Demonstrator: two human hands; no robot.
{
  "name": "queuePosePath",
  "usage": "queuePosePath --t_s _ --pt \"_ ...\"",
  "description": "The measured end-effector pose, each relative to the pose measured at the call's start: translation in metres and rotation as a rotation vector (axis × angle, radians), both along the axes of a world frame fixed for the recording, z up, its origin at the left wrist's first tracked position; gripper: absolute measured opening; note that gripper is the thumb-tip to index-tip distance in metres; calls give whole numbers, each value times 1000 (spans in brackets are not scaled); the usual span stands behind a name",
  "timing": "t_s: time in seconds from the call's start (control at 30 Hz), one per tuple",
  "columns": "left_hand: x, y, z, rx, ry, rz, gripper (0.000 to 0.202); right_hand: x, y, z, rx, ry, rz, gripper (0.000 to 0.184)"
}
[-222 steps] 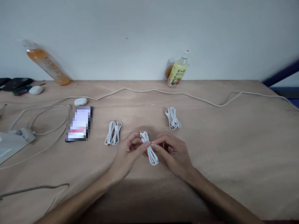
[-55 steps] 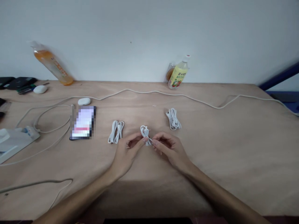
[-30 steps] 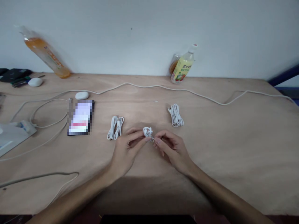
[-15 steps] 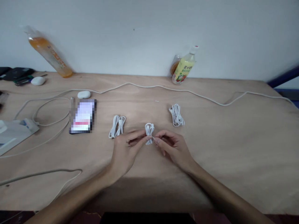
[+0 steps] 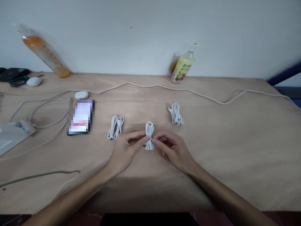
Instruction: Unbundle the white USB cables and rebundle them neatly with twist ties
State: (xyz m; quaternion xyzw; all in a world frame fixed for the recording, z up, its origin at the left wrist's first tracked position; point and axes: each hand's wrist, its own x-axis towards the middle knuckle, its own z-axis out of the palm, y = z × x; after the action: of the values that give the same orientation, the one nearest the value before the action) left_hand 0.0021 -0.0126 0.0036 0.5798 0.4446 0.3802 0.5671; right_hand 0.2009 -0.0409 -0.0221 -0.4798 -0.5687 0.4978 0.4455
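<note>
Both arms reach in. The left hand [image 5: 125, 149] pinches a white cable [image 5: 149, 128] between thumb and finger. The right hand [image 5: 172, 150] pinches a thin tie [image 5: 151, 139] at its middle. The cable, between both hands, is bunched in loops.

The slim looped cable bundle [image 5: 149, 128] in the middle is plain white, as are the left coiled bundle [image 5: 113, 126] and the right coiled bundle [image 5: 176, 115]. The wooden counter [image 5: 223, 135] is light brown with faint streaky grain. The tall plastic bottle [image 5: 44, 54] shows orange; the smaller plastic bottle [image 5: 183, 66] has a yellow label. The flat rectangular phone [image 5: 81, 116] shows lavender with a pinkish band.
</note>
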Motion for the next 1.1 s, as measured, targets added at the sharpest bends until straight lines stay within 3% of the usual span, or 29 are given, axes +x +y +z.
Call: queuePosePath --t_s 0.2,0.4,0.57,0.73,0.93,1.1 --pt "-1 2 -2 -108 -80 -63 18 3 0 -1 146 -115 -11 16" --pt "-2 5 -5 -211 -132 -54 35 4 0 -2 247 -160 -9 13" --pt "-2 6 -2 -232 -109 -87 31 4 0 -5 345 -208 -45 12" --pt "-3 4 3 -164 -94 -153 21 2 0 -9 305 -156 -104 15" --pt "-4 4 3 -163 -77 -211 27 -1 -1 -8 242 -78 -126 25" --pt "-2 3 2 -159 -80 -237 28 -1 1 -8 244 -99 -115 23"
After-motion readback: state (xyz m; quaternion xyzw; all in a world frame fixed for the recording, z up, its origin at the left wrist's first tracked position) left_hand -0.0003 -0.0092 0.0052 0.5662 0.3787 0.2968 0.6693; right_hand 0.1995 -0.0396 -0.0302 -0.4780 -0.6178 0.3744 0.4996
